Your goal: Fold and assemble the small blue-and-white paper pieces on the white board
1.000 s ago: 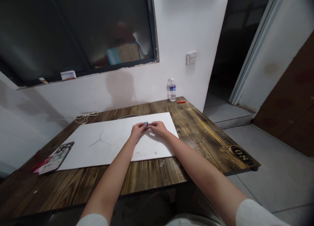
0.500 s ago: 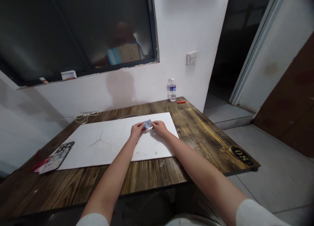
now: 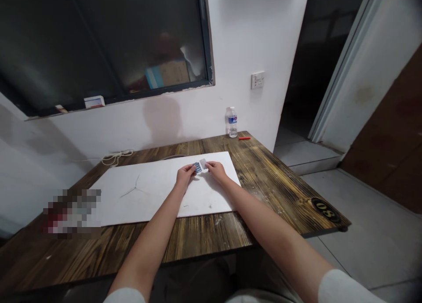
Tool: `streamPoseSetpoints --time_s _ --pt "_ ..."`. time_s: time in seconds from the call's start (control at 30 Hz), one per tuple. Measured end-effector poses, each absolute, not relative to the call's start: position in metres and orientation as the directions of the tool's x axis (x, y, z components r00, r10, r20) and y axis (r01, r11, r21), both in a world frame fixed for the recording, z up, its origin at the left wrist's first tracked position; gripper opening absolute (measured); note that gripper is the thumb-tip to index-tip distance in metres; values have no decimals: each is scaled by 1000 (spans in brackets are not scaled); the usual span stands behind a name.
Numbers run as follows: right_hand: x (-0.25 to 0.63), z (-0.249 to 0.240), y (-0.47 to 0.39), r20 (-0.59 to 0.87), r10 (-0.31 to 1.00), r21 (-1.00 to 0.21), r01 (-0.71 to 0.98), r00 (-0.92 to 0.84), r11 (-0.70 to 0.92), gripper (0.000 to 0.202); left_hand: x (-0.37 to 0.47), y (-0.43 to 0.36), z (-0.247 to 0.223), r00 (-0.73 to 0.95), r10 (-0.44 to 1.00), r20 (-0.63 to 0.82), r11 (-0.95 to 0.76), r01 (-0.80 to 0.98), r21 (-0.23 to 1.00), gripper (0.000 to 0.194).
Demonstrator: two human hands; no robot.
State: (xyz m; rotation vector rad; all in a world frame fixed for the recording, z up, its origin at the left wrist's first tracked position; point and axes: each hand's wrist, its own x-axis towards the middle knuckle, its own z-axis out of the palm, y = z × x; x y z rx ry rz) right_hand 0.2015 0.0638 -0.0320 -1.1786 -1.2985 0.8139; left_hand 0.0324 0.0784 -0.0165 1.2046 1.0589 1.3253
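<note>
My left hand (image 3: 185, 174) is closed at the fingertips on a small blue-and-white striped pack (image 3: 198, 167), too small to make out further. My right hand (image 3: 215, 170) pinches a small flat grey card (image 3: 202, 163) just to the right of the pack. The card is tilted, and a narrow gap shows between it and the pack. Both hands are over the right part of a white board (image 3: 158, 193) that lies on the wooden table (image 3: 204, 237).
A clear bottle (image 3: 232, 123) with a blue label stands at the back, beside a red stick-like object (image 3: 244, 138). Pale cable (image 3: 117, 156) lies coiled at the back left. Blurred blocks hide things at the left edge. A round dark plaque (image 3: 325, 209) marks the right corner.
The grey card has come away from the striped pack, slightly up and to the right, with my right hand. My left hand has hardly moved.
</note>
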Motion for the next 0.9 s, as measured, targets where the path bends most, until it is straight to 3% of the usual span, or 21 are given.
streamPoseSetpoints --time_s 0.6,0.9 --pt "200 -34 62 298 939 -951 142 172 275 28 32 78 -15 -72 992 106 -115 -134 984 47" --pt "198 -34 60 306 937 -937 223 166 267 23 34 75 -18 -100 983 155 -156 -8 988 45"
